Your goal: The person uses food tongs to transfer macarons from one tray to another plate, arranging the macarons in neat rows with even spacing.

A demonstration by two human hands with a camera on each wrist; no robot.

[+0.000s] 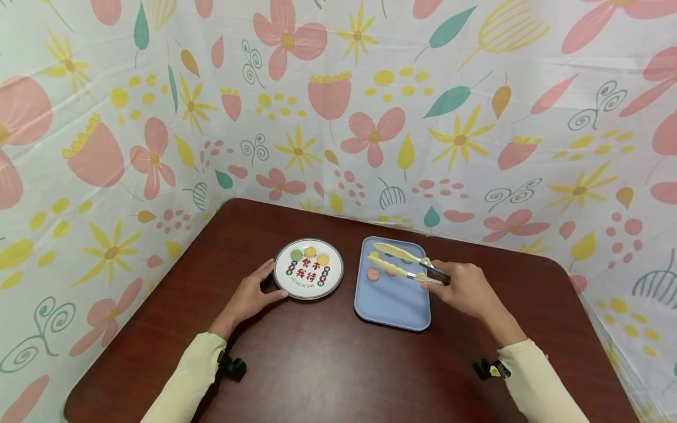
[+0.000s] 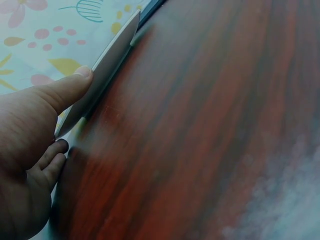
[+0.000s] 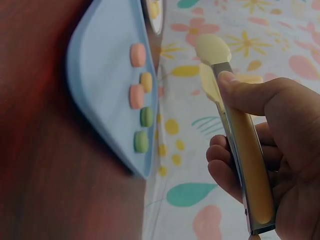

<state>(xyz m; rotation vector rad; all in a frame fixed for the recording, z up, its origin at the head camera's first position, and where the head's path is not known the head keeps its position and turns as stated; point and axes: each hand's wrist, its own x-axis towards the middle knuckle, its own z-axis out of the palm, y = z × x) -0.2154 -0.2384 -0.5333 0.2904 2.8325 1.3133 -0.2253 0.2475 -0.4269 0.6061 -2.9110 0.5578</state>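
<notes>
My left hand (image 1: 251, 298) holds the left edge of a round white plate (image 1: 334, 279) with dark rim and printed red characters. In the left wrist view, the thumb (image 2: 70, 90) lies on the plate's rim. One green macaron (image 1: 297, 255) and two yellow macarons (image 1: 322, 259) sit near its far side. My right hand (image 1: 468, 288) grips metal tongs (image 3: 247, 165) with pale yellow tips, over a blue tray (image 1: 391, 305). The tips stand apart, with nothing visible between them. On the tray lie pink macarons (image 3: 137, 55), a yellow macaron (image 3: 146, 81) and green macarons (image 3: 141, 142).
Both things stand on a dark reddish-brown table (image 1: 328, 364), the plate left of the tray with a narrow gap. A flower-patterned cloth (image 1: 381, 147) hangs close behind the far edge and along the left side. Each wrist wears a black strap with a camera (image 1: 233, 365).
</notes>
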